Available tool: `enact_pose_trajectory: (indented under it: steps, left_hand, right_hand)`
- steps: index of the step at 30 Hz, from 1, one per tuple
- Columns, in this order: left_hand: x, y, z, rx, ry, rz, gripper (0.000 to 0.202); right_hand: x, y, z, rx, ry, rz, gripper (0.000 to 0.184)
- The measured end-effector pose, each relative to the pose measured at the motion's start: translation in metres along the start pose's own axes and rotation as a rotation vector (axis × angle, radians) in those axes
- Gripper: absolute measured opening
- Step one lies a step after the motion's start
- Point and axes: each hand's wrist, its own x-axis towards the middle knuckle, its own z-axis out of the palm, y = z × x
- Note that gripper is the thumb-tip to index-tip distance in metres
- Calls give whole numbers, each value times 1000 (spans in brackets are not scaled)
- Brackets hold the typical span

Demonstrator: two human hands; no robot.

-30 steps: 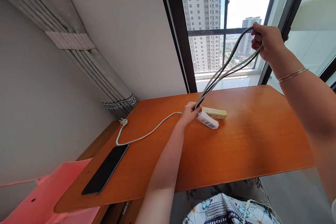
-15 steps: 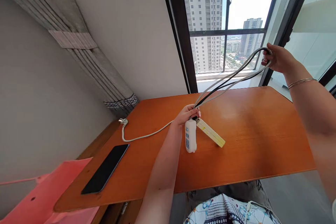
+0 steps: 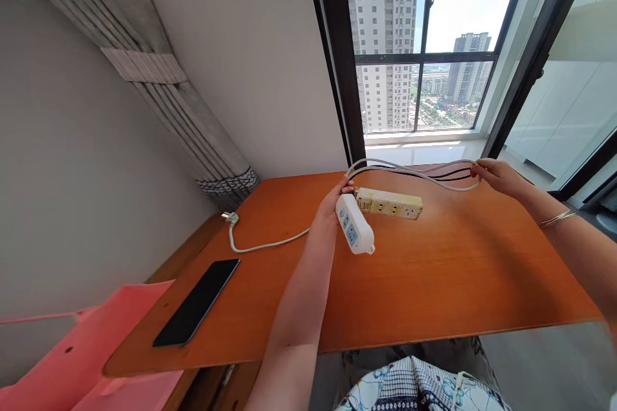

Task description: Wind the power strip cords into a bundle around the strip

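Note:
My left hand (image 3: 336,200) is closed around the cable ends beside two power strips. The white power strip (image 3: 355,225) hangs tilted just below it, sockets facing me. A yellowed power strip (image 3: 389,203) points to the right behind the white one. Looped white and black cables (image 3: 419,171) stretch between my hands above the far part of the table. My right hand (image 3: 496,174) pinches the far end of these loops. One white cord runs left from my left hand to a plug (image 3: 231,217) on the table.
A dark tablet (image 3: 197,302) lies on the orange-brown wooden table (image 3: 434,282) at the left. A pink-red piece (image 3: 110,334) stands beyond the table's left edge. Behind are a tied grey curtain (image 3: 168,109) and a window (image 3: 424,58).
My right hand has come down toward the table, bringing the cable loops from slanting to nearly level. The two power strips have swung; the yellowed one now points more to the right.

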Motion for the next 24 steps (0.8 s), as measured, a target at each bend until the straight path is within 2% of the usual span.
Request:
enact_pose_trajectory:
  steps: [3, 7, 9, 13, 15, 19, 22, 24]
  left_hand:
    - [2, -1, 0, 87, 58, 13, 36]
    - [7, -7, -5, 303, 65, 104, 40]
    - [9, -11, -6, 376, 53, 128, 43]
    - [10, -22, -2, 452, 52, 169, 53]
    - [8, -28, 2, 499, 60, 196, 56]
    - [0, -40, 12, 621, 16, 242, 63]
    - [-6, -46, 18, 680, -43, 246, 69]
    - [-10, -48, 21, 663, -119, 194, 80]
  right_hand:
    - [-14, -15, 5, -347, -7, -290, 47]
    - [-17, -42, 2, -594, -215, -628, 35]
    - [-17, -63, 2, -661, -331, -703, 31]
    - [-21, -121, 6, -750, -524, -681, 27]
    - [-20, -153, 5, -673, -583, -666, 24]
    - [2, -201, -3, -337, -718, -629, 21]
    - [24, -217, 1, 64, -838, -505, 23]
    - [37, -221, 11, 359, -831, -385, 26]
